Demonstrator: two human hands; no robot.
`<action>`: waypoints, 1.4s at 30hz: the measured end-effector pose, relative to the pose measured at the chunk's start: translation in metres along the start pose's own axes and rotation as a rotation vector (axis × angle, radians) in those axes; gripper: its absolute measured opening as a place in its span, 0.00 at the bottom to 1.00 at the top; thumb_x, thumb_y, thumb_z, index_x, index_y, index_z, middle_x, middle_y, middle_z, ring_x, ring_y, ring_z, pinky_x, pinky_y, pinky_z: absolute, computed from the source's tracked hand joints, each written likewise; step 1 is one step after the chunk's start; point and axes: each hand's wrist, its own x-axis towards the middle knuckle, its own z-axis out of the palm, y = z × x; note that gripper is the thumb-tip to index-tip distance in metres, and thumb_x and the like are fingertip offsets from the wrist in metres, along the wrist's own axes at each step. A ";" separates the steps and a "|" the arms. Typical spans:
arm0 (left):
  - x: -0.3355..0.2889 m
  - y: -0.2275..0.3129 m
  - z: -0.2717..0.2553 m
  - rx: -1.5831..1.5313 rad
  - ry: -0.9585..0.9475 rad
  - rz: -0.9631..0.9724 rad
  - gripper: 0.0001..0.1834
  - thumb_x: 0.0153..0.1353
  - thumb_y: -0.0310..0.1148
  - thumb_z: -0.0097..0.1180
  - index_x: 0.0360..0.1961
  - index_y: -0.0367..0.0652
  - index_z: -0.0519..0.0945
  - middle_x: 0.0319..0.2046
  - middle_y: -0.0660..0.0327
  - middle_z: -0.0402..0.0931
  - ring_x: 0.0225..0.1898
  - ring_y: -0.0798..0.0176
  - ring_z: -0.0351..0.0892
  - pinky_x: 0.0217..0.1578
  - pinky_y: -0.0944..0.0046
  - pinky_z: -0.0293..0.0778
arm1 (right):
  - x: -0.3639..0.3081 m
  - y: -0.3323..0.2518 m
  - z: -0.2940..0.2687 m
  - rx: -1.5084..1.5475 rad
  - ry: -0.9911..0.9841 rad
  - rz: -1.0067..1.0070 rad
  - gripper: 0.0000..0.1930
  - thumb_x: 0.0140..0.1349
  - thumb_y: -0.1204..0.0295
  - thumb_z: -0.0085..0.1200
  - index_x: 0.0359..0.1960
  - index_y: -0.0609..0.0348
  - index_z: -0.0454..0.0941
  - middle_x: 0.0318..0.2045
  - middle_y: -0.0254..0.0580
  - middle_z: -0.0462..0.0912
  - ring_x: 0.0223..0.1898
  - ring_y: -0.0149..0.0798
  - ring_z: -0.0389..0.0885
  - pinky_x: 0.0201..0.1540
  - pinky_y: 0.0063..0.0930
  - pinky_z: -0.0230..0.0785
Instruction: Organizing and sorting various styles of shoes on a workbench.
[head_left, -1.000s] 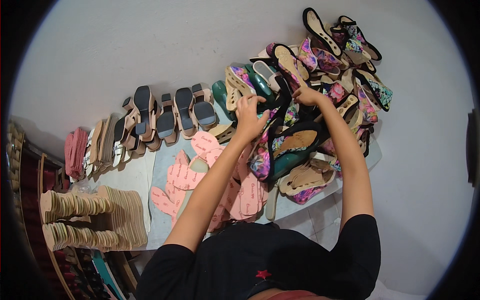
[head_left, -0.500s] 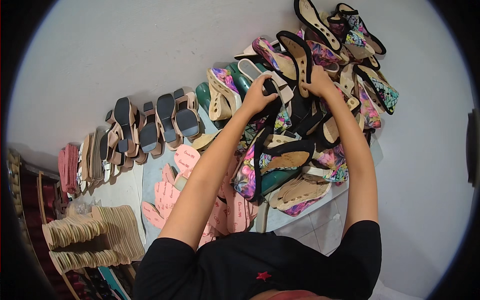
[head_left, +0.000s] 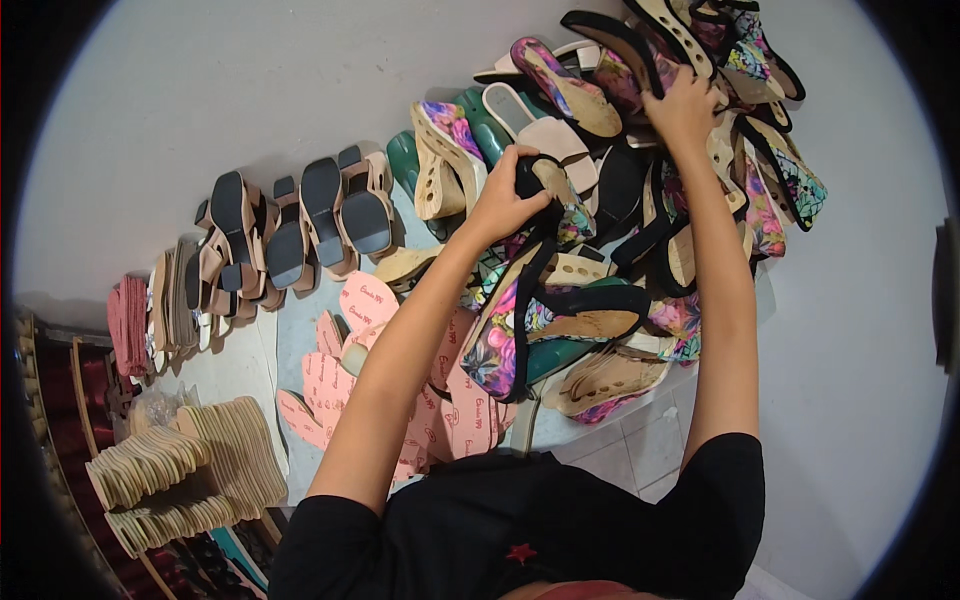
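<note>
My left hand [head_left: 508, 200] is closed around the black-edged end of a floral wedge sole [head_left: 574, 208], held low over the heap. Farther off and to the right, my right hand [head_left: 686, 115] has its thumb and fingers closed about the lower end of another black-edged wedge sole [head_left: 622, 45], which leans at the far side of the pile. Between the hands lies a pale pink slide sandal [head_left: 555, 140], beside a bare wedge sole with a floral side [head_left: 565, 90]. In front sits a floral, black-rimmed wedge [head_left: 495, 350].
Pink printed insoles [head_left: 325, 385] lie at the table's near side. Black-soled sandals [head_left: 325, 215] line the wall on the left. Stacked beige soles [head_left: 235, 445] stand at the lower left. Green shoe lasts [head_left: 487, 125] poke out of the heap. Wall [head_left: 300, 80] bounds the back.
My right hand has moved away and rightward, carrying the black-edged wedge sole, which now tilts more. My left hand has shifted slightly nearer, with its floral wedge turned more into view.
</note>
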 end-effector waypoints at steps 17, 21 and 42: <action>-0.009 -0.004 0.009 0.048 0.150 0.061 0.31 0.41 0.37 0.63 0.46 0.37 0.66 0.42 0.50 0.67 0.47 0.50 0.67 0.48 0.60 0.63 | -0.049 -0.008 0.033 -0.064 -0.582 -0.561 0.22 0.43 0.62 0.61 0.35 0.64 0.70 0.37 0.52 0.73 0.44 0.50 0.72 0.41 0.39 0.71; -0.011 0.004 0.010 0.055 0.174 0.194 0.28 0.37 0.37 0.66 0.40 0.37 0.70 0.37 0.53 0.68 0.41 0.52 0.69 0.43 0.61 0.66 | -0.053 0.009 0.051 -0.098 -0.690 -0.336 0.31 0.39 0.60 0.65 0.41 0.65 0.66 0.41 0.55 0.72 0.48 0.51 0.70 0.46 0.39 0.68; -0.045 0.022 0.001 0.083 -0.081 0.075 0.18 0.42 0.35 0.62 0.35 0.40 0.75 0.40 0.55 0.68 0.44 0.53 0.68 0.43 0.60 0.67 | -0.027 0.000 -0.032 0.778 -0.692 -0.185 0.10 0.43 0.74 0.61 0.29 0.64 0.77 0.24 0.39 0.79 0.28 0.30 0.76 0.35 0.25 0.66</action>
